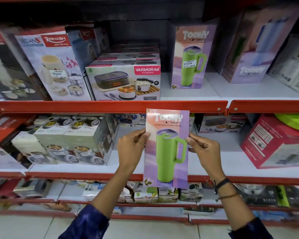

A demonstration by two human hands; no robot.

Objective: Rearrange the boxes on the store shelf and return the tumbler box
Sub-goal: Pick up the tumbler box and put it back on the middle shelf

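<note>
I hold a tall pink-and-purple tumbler box [167, 147] showing a green handled tumbler, upright in front of the shelves. My left hand [130, 149] grips its left edge and my right hand [204, 150] grips its right edge. A matching tumbler box [190, 57] stands upright on the upper shelf [231, 92], to the right of a Varmora lunch box [123, 81]. Another tumbler box with a blue tumbler [250, 49] stands tilted further right.
A stack of Varmora boxes [128, 57] lies behind the front lunch box; a Rishabh box [53, 66] leans at the left. Red shelf rails [110, 106] front each level. The middle shelf holds several food container boxes [67, 140] and a red Varmora box [273, 144].
</note>
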